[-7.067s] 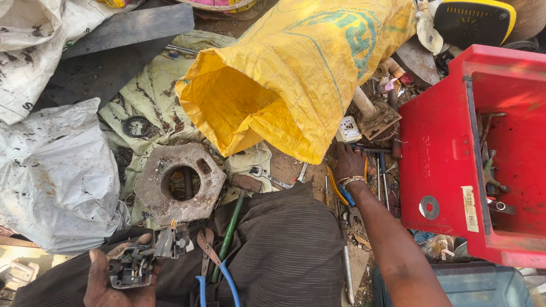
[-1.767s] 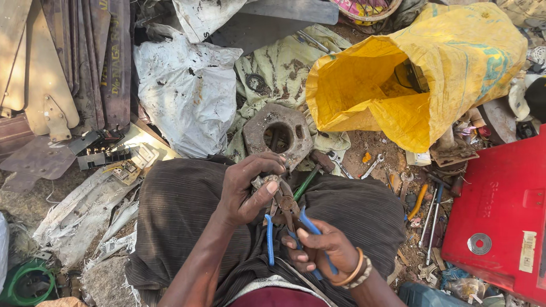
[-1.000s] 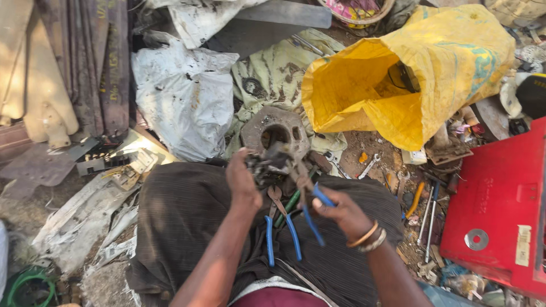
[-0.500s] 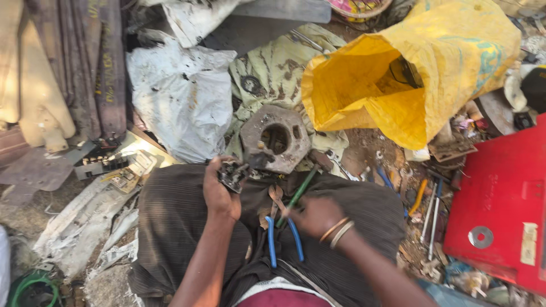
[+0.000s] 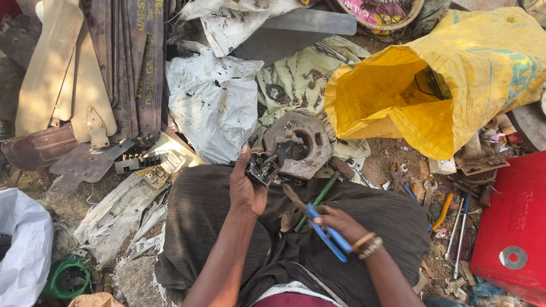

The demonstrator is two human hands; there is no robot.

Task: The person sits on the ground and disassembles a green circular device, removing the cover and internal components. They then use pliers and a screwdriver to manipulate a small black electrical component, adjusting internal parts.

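The left hand (image 5: 245, 190) still grips the small dark metal part (image 5: 263, 168), now lifted off the lap toward the round metal casting (image 5: 298, 145). The right hand (image 5: 335, 222), fingers closed round the blue-handled pliers (image 5: 318, 227), has drawn back nearer, so the tool is off the part.

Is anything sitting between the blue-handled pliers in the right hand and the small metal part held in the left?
Nothing visible does. The pliers in the right hand point up toward the small metal part gripped by the left hand; only the dark cloth over the lap lies beneath the gap.
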